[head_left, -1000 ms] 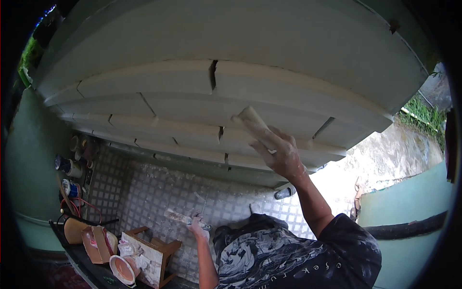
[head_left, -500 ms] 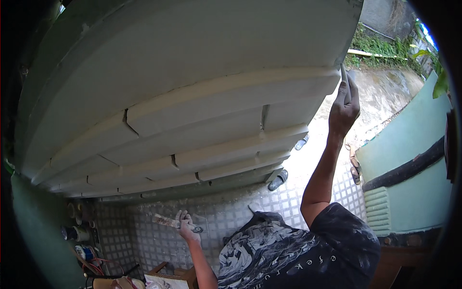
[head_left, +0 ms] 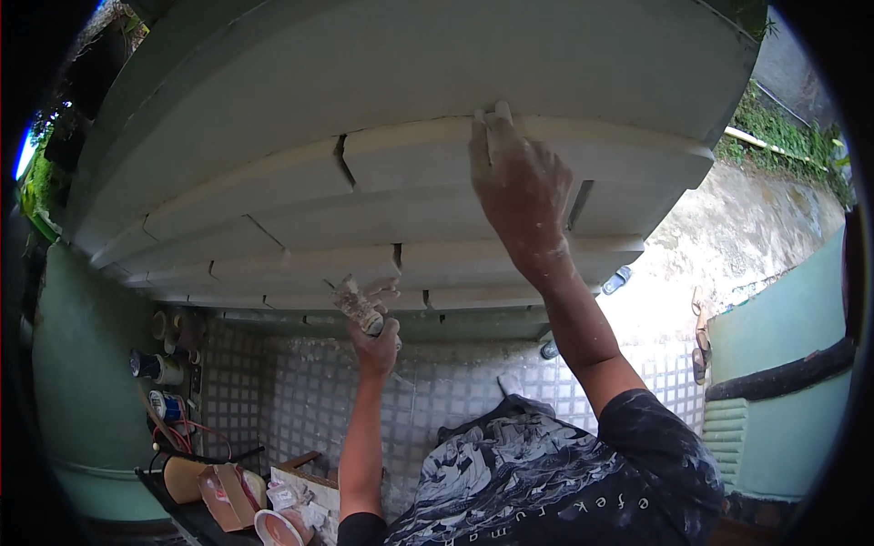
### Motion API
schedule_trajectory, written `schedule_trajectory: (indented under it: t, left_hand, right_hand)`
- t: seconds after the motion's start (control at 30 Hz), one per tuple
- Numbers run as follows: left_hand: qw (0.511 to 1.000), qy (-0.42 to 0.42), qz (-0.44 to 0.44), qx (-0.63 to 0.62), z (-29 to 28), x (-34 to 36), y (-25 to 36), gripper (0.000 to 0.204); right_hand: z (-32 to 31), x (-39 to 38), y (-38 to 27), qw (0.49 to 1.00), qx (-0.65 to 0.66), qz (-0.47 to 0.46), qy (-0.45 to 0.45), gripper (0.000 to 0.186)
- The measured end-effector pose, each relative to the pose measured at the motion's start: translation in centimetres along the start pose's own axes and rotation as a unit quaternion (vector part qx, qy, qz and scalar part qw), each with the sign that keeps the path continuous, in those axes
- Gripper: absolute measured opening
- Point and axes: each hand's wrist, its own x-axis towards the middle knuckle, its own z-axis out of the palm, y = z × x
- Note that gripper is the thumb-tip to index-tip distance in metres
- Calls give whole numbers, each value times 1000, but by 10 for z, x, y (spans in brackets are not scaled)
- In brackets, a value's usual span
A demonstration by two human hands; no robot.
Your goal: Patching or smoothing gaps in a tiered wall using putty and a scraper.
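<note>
A pale panel (head_left: 546, 55) with stepped cream ledges spreads in front of me. Dark slots cut through its ledges. My right hand (head_left: 521, 177) reaches up to the top ledge (head_left: 628, 136), its dusty fingers close together against the seam above it. Whether something thin is pinched there, I cannot make out. Lower and to the left, my left hand (head_left: 375, 344) grips a putty knife (head_left: 360, 305) crusted with whitish and brown residue. The knife is raised near the lower ledges, and some fingers of that hand stick out past it. Both hands carry white dust.
Green walls (head_left: 82, 364) stand on both sides. At lower left are paint tins (head_left: 164, 369), a chair (head_left: 182, 478), a cardboard box (head_left: 228, 496) and a pinkish tub (head_left: 278, 528). Patterned tiles (head_left: 419, 400) cover the floor. Sandals (head_left: 699, 355) lie by the right wall.
My right hand has moved left along the top ledge from its right end. My left hand has risen toward the lower ledges, still holding the putty knife. The view has shifted.
</note>
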Motion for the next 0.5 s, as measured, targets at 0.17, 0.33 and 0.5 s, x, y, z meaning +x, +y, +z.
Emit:
schedule_trajectory:
  t: [0.17, 0.33, 0.5]
  left_hand:
    - [984, -38, -172, -2, -11, -67, -32, 40]
    - [993, -14, -117, -17, -39, -126, -58, 42]
    - [968, 79, -228, -65, -86, -194, -81, 43]
  right_hand:
    - [41, -15, -63, 975, 163, -137, -60, 28]
    - [35, 3, -36, 971, 209, -105, -51, 30]
    - [-16, 13, 75, 981, 172, -2, -88, 30]
